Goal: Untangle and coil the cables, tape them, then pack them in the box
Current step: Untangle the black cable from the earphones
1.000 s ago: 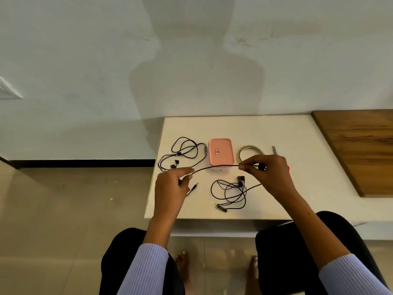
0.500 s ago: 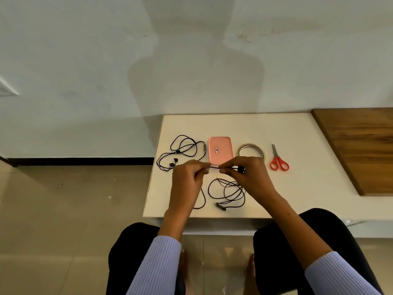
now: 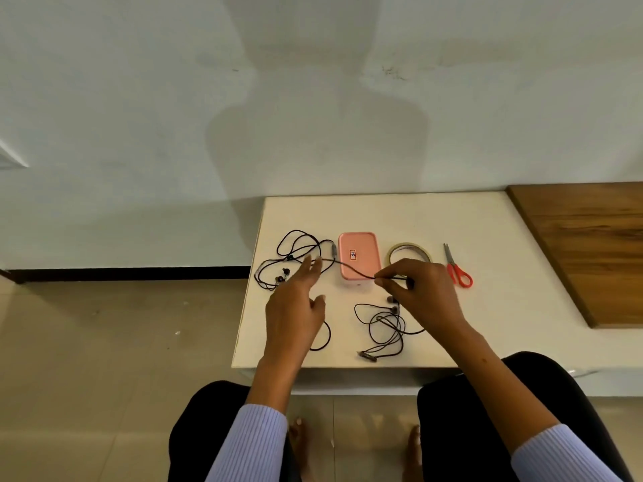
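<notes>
Here the right hand [image 3: 422, 290] pinches the black cable [image 3: 351, 269]; the left hand [image 3: 295, 307] touches it, fingers straight.

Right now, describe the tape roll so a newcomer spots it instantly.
On the white table, a row lies along the far side. The tape roll sits flat between the pink box and red-handled scissors. It is the only hollow ring, tan-edged.
</notes>
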Demonstrator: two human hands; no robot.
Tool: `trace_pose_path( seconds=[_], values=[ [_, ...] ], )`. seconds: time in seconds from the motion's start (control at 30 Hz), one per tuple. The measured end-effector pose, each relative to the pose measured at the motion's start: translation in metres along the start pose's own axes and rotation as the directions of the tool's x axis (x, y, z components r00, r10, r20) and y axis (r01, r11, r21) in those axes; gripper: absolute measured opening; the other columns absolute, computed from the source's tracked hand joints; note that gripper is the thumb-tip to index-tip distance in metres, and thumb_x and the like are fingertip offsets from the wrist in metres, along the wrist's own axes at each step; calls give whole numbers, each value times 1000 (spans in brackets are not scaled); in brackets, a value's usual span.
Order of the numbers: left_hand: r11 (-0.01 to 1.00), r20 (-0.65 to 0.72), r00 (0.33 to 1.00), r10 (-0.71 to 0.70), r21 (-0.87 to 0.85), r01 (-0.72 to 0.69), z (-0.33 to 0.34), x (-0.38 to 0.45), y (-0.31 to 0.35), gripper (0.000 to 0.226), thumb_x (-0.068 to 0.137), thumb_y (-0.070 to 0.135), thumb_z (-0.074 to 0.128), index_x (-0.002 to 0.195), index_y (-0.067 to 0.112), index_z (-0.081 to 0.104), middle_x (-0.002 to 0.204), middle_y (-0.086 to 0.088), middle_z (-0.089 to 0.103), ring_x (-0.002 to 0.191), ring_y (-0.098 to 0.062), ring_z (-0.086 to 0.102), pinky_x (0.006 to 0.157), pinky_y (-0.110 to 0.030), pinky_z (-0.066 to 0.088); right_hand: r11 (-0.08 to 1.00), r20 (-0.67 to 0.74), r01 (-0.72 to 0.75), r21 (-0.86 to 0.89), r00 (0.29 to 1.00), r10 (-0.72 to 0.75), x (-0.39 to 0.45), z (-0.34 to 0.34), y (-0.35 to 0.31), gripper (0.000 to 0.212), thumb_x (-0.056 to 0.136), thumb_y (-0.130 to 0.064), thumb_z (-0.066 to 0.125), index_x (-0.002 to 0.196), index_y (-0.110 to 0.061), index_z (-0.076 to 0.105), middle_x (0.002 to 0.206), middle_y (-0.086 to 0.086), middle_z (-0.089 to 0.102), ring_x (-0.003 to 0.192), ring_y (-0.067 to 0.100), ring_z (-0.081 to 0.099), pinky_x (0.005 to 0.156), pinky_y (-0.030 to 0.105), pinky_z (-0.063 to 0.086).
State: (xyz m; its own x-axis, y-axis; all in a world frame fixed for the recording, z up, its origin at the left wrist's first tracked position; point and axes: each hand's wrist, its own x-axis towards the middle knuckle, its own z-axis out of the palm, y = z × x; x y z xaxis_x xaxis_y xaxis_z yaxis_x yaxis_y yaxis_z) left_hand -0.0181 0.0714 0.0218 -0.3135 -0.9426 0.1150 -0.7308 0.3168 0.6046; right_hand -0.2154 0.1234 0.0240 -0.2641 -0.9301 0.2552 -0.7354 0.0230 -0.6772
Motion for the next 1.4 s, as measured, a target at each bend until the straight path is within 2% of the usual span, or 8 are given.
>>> trace_pose_path(
  seconds=[0.1,0.23,0.4,0.67,0.77,0.97,1.23,1.4],
  values=[
    [992,45,991,126,14,-127,8,-2,12,49,86,26,67,132,32,52,152,14,26,71,-3,64,73,-15,43,995,40,79,-59,996,-77,-1,13,-11,7,80,-23,73,87,-22,75,83,-10,71,52,-7,43,55,16,34],
    [964,5,977,212,-164,-208,17,1,18,29,86,17,66,114,23,68,114,3,69,81,-11,67,75,-19,52,994,43,107,-34,993,-106,-1,22,-16,7,80,-21,73,88,-21,75,80,-8,71,54,-7,43,55,16,38],
    [937,-106,987,123,-316,-151,13,11,13,18,85,6,65,98,14,74,80,0,73,66,3,62,65,-9,49,994,79,-15,106,997,7,8,18,-11,11,78,-26,74,89,-25,76,81,-14,70,64,9,57,60,25,48],
    [951,-186,976,-114,-304,53,5,21,-12,24,87,5,62,107,15,72,81,-3,74,70,-10,66,68,-13,51,983,44,-113,147,993,108,15,-1,7,9,78,-15,75,85,-21,75,72,-14,67,57,1,51,52,8,38],
    [986,-122,993,1,-168,-21,12,19,-7,49,88,4,58,131,28,54,87,-1,74,72,-15,67,71,-30,54,995,14,-74,59,997,73,13,8,7,7,79,-21,74,85,-25,74,74,-21,64,55,5,50,54,16,37],
    [925,-47,976,214,-310,-218,29,17,15,34,86,9,64,118,21,66,109,0,72,88,-10,69,74,-10,50,992,50,124,-23,991,-123,13,27,-8,11,81,-15,72,89,-23,74,82,-13,69,53,-5,45,55,14,37],
    [926,-211,976,-57,-376,-27,11,30,-1,18,84,2,64,94,12,75,81,3,74,76,-2,67,72,-10,49,987,29,-72,145,997,68,26,10,9,10,77,-21,76,85,-25,76,70,-21,64,55,10,46,55,14,40],
    [935,-117,985,-129,-346,81,6,25,-7,25,89,4,59,106,19,72,80,0,74,52,-5,66,60,-19,53,992,18,-98,80,995,97,25,4,16,9,78,-22,74,86,-27,75,72,-22,63,58,9,48,56,12,38]
  ],
)
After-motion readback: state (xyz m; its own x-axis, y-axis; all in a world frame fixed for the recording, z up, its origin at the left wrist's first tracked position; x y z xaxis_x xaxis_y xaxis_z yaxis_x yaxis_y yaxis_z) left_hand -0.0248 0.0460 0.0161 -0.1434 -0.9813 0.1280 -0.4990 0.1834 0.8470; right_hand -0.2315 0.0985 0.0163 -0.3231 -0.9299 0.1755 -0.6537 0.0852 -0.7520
